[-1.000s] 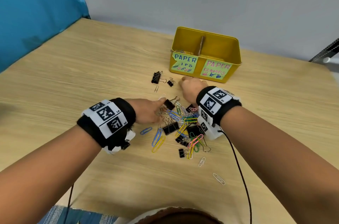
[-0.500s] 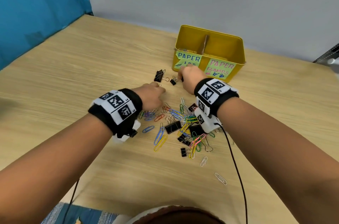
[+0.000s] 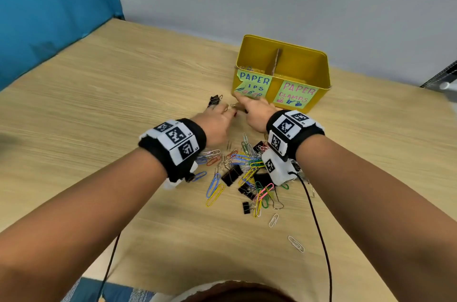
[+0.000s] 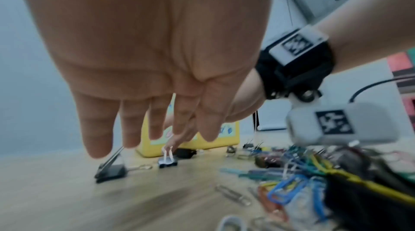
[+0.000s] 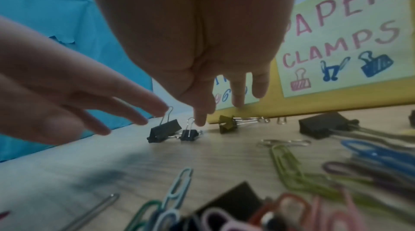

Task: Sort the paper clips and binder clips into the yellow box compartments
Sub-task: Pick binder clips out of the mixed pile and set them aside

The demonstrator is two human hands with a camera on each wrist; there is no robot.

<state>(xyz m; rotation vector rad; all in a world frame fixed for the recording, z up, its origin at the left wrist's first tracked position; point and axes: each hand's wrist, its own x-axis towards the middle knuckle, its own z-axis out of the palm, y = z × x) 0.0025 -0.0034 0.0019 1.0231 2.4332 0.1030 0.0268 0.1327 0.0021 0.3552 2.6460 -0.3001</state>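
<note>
The desk (image 3: 99,108) is pale wood and carries everything. Just beyond both hands stands the yellow box (image 3: 319,74), a cardboard divider splitting it into a left compartment labelled for paper clips and a right one labelled "PAPER CLAMPS"; a few clips lie in the left one. Behind the wrists, nearer the person, sprawls the heap of coloured paper clips and black binder clips (image 3: 247,173), with two plain paper clips lying apart from it.

The left hand (image 3: 217,126) hovers over the desk with its grip spread, fingers straight and holding nothing; its fingertips (image 5: 157,110) reach the raised wire handle of a larger black binder clip (image 5: 165,131). The right hand (image 3: 257,113), just right of it, also has straight fingers, one fingertip (image 5: 199,119) pointing down at the handle of a small black binder clip (image 5: 188,134) standing beside the larger one. Whether that tip touches the wire cannot be told.
</note>
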